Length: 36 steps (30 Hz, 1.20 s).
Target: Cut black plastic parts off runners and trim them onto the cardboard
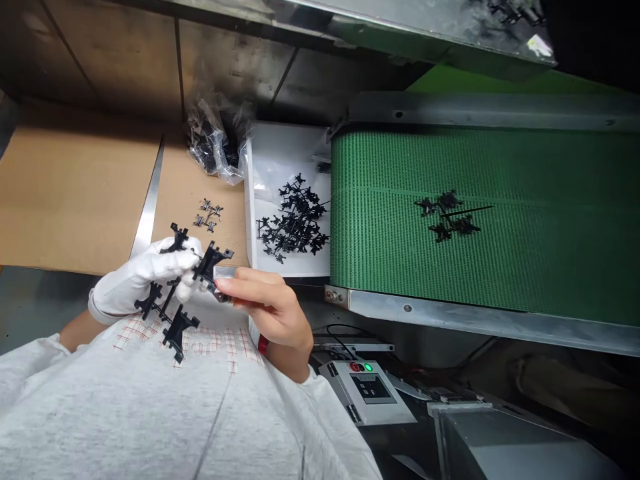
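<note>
The gloved left hand (145,270) pinched a black plastic sprue (170,299) before the grey shirt (165,407), its runner slanting down-left. Rightward, one bracket (210,263) lay at the fingertips of the bare right hand (270,303) — their grip I cannot tell. The sprue looked spindly — four flared brackets, thinly joined.

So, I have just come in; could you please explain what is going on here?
The white-gloved left hand holds a black plastic sprue with four parts. The bare right hand is at one of these parts; what it grips is unclear. A pile of similar sprues lies in the white tray, and another sprue lies on the green conveyor belt.
</note>
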{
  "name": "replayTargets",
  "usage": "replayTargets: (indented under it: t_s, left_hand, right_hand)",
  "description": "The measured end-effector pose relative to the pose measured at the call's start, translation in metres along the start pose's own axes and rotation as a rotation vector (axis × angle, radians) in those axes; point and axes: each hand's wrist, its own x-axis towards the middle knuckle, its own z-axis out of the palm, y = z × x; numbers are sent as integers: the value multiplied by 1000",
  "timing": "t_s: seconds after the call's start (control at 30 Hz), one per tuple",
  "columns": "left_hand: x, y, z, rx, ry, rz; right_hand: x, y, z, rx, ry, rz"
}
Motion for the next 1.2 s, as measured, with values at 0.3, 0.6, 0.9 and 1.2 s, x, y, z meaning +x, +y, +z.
replayTargets:
  t_s: [0.3, 0.6, 0.9, 1.2]
  left_hand:
    - [1, 1, 5, -15, 80, 10]
    - [3, 1, 13, -102, 138, 66]
    - [5, 1, 14, -97, 182, 92]
    - [5, 2, 16, -112, 61, 69]
  right_hand:
    - [-2, -1, -4, -91, 126, 68]
    - [-6, -2, 1, 52, 17, 89]
    - [-12, 6, -1, -5, -82, 64]
    - [-10, 6, -3, -29, -57, 132]
